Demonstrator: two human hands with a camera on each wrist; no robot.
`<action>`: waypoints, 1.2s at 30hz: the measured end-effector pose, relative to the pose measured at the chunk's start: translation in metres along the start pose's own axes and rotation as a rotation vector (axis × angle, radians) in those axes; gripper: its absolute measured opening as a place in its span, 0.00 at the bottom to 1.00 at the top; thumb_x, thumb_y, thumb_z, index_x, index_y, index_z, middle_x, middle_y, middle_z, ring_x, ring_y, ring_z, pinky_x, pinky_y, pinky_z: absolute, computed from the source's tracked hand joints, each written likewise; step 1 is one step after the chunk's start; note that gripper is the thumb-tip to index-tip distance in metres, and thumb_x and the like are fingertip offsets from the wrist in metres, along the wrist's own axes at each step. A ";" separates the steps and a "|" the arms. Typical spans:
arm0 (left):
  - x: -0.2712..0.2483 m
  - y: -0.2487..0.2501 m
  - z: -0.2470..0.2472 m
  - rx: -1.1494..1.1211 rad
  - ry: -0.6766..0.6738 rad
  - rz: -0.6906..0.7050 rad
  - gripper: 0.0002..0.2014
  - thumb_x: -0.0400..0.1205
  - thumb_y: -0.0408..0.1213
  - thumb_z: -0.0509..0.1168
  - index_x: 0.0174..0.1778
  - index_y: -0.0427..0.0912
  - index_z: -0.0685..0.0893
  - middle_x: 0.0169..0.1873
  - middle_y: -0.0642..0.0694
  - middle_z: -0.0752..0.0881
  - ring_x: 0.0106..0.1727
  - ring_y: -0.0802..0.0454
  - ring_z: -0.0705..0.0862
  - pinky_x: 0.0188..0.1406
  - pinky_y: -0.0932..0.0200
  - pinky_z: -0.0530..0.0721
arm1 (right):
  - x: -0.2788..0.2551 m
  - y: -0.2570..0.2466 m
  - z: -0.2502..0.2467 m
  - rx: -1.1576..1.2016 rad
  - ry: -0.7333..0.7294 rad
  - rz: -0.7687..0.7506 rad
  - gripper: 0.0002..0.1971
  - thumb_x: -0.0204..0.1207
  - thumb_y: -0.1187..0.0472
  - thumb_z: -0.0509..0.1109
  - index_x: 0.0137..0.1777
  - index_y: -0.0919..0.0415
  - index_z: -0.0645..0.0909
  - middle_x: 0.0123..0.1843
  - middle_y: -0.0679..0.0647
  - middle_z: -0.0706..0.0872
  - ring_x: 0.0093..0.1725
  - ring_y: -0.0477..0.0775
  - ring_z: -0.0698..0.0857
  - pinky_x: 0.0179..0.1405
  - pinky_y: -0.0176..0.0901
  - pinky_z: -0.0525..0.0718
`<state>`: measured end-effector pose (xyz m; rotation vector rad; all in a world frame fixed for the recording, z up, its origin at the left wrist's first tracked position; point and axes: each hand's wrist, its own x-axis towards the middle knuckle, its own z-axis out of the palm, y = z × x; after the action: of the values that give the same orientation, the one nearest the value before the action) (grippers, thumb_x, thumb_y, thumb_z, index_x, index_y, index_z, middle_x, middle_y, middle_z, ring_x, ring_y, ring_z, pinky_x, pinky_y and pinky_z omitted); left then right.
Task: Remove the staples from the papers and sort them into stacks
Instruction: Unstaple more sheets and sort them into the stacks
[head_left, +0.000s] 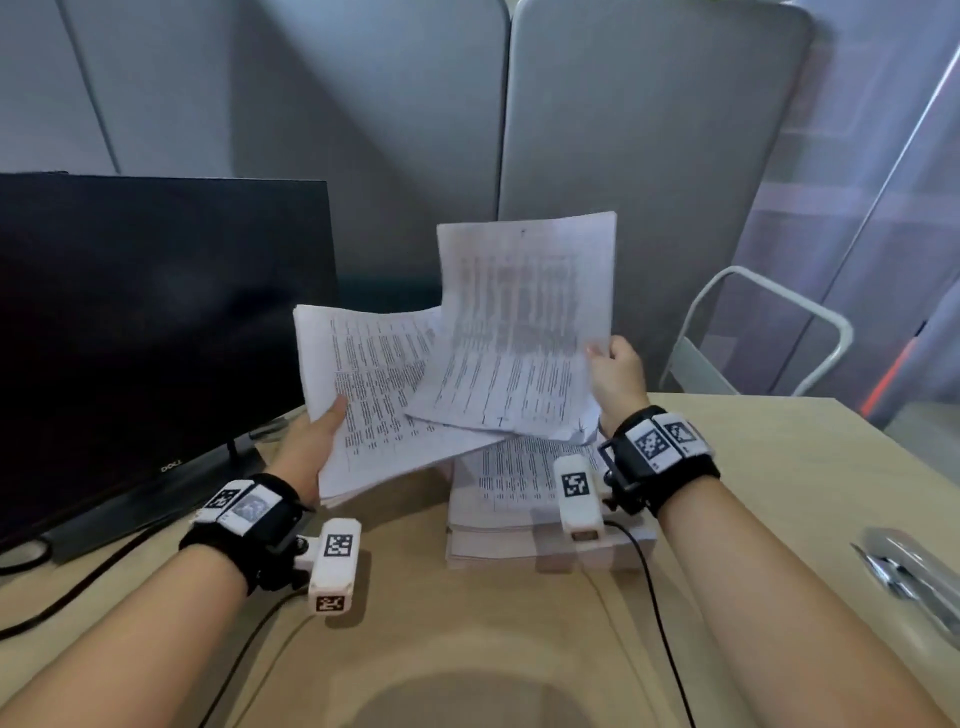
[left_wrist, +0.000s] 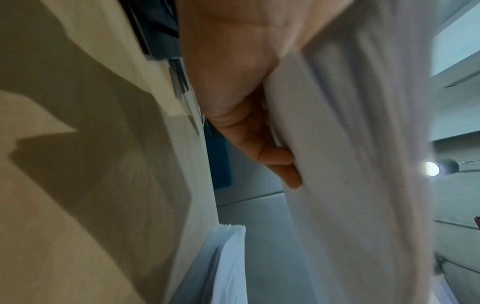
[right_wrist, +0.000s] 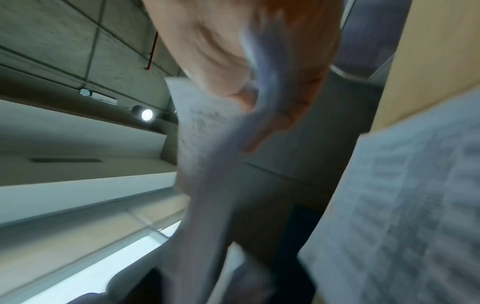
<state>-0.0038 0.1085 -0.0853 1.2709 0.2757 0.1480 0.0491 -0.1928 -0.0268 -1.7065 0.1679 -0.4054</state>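
My left hand (head_left: 317, 436) grips a thick sheaf of printed papers (head_left: 374, 395) by its lower left edge, thumb on top, and holds it tilted above the desk. The left wrist view shows my fingers (left_wrist: 275, 156) curled under that sheaf (left_wrist: 350, 144). To the right, my right hand (head_left: 615, 371) pinches a thinner set of printed sheets (head_left: 524, 322), lifted upright and overlapping the sheaf; the right wrist view shows these sheets (right_wrist: 205, 144), blurred. A stack of papers (head_left: 519, 509) lies on the desk below both hands. I see no staple in these frames.
A dark monitor (head_left: 145, 332) stands at the left, its foot and cables on the wooden desk (head_left: 467, 623). A shiny metal tool (head_left: 914, 577) lies near the desk's right edge. A white chair frame (head_left: 763, 332) stands beyond the desk; grey partitions (head_left: 363, 130) close the back.
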 end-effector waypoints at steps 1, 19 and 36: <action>0.006 0.000 -0.007 -0.002 0.046 -0.002 0.13 0.87 0.41 0.59 0.65 0.41 0.78 0.46 0.44 0.86 0.39 0.49 0.87 0.33 0.54 0.83 | 0.011 0.007 -0.013 -0.028 0.088 0.017 0.08 0.85 0.66 0.60 0.59 0.65 0.79 0.53 0.58 0.81 0.53 0.55 0.80 0.53 0.47 0.78; 0.039 -0.003 0.066 0.158 -0.167 -0.180 0.17 0.86 0.49 0.62 0.56 0.38 0.84 0.48 0.40 0.91 0.43 0.47 0.90 0.37 0.58 0.88 | 0.013 0.067 -0.040 -0.758 -0.372 0.189 0.07 0.81 0.62 0.66 0.44 0.63 0.83 0.46 0.59 0.88 0.44 0.58 0.85 0.39 0.41 0.82; 0.058 -0.071 0.113 1.071 -0.252 -0.183 0.26 0.84 0.53 0.62 0.71 0.37 0.76 0.65 0.40 0.83 0.55 0.45 0.84 0.55 0.52 0.83 | 0.031 0.064 -0.051 -0.699 -0.594 0.587 0.14 0.82 0.59 0.65 0.35 0.59 0.71 0.23 0.52 0.73 0.21 0.49 0.70 0.21 0.38 0.68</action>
<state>0.0809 -0.0015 -0.1302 2.2877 0.2545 -0.3712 0.0674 -0.2617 -0.0780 -2.2630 0.3874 0.6712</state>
